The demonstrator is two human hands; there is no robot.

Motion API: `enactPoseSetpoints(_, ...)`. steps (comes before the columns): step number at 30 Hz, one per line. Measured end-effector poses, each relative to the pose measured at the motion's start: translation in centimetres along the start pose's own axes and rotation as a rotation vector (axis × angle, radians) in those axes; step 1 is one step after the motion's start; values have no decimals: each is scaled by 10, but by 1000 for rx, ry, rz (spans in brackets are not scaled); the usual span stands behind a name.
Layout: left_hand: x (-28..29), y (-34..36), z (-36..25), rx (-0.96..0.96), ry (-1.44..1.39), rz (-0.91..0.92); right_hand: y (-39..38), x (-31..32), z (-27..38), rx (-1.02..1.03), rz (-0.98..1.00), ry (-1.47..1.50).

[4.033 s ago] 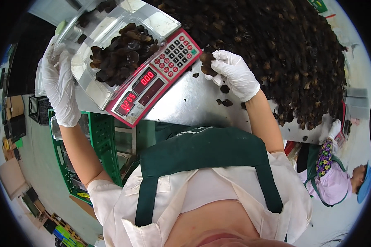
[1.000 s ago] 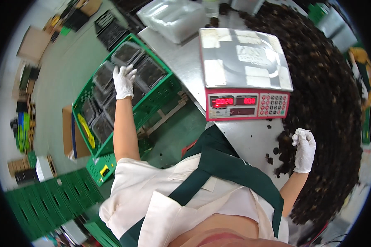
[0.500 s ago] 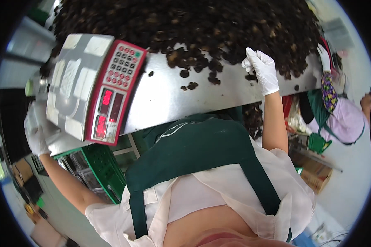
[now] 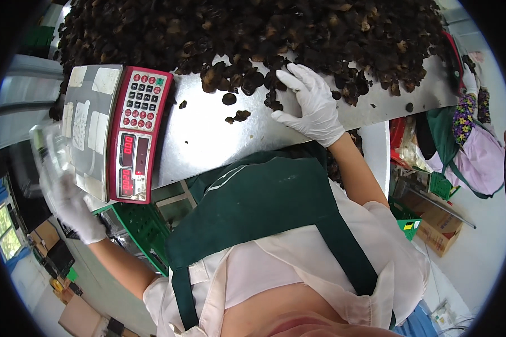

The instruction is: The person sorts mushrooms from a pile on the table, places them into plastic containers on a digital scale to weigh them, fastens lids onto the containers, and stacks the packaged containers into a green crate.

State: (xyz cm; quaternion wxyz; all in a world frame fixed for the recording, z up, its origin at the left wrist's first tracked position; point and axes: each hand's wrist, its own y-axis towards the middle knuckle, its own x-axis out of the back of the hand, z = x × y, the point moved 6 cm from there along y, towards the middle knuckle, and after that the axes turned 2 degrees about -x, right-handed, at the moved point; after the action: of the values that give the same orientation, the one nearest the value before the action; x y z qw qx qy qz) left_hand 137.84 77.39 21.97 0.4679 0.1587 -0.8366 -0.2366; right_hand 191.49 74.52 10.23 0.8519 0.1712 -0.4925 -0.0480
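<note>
My right hand [image 4: 314, 106], in a white glove, is open with its fingers spread at the near edge of a large heap of dark, curled pieces like wood ear fungus [image 4: 253, 33]. Its fingertips are beside a few loose pieces, and nothing shows in its grip. At the left, my gloved left hand [image 4: 73, 205] is closed on a clear plastic container [image 4: 46, 151]; motion blurs both, so its exact shape is unclear. Between my hands stands a red and grey weighing scale [image 4: 138, 129], its display lit and its plate [image 4: 87, 123] bearing nothing.
A shiny metal table [image 4: 208, 129] carries the heap and the scale. Green crates [image 4: 143, 233] stand below it at the left. On the right, a co-worker with a flowered sleeve [image 4: 465, 118] is at the table's end, near a cardboard box [image 4: 436, 227].
My right hand has moved left along the heap's edge and opened from a closed pinch. My left hand has come nearer to me, with the clear container in it. The whole view has shifted slightly.
</note>
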Motion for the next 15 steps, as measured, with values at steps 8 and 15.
enactPoseSetpoints(8, -38, -28, -80, -17, 168, 134, 34, -36, 6, 54, -37, 47)
enactPoseSetpoints(15, -116, -37, -197, -235, 53, 216, 83, -71, 64, 96, 173, 11)
